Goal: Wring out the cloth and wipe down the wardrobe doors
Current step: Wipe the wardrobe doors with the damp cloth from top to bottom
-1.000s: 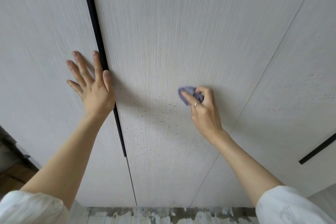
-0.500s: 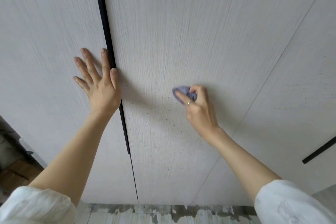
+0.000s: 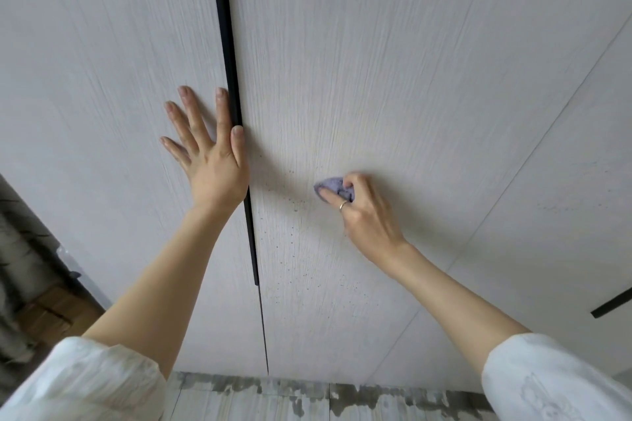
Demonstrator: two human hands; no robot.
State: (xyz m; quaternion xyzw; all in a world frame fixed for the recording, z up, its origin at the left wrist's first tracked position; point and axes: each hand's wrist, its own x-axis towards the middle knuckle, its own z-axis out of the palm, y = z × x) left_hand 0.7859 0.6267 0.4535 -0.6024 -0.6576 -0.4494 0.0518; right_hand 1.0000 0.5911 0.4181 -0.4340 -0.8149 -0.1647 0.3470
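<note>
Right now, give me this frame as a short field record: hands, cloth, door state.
left hand: flat, fingers spread on the left wardrobe door, thumb by the black handle strip
right hand: grips the purple cloth, bunched, pressed to the middle door
ring: on a right finger
dirt: dark specks below and left of the cloth
floor: mottled tiles at the bottom

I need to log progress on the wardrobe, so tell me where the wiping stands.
Done: wringing looks finished, since the cloth is bunched small in the right hand and pressed on the middle door. In hand: scrubbing the dark specks beside it, while the left hand rests flat on the left door. Left: specks lower down; other doors unclear.
</note>
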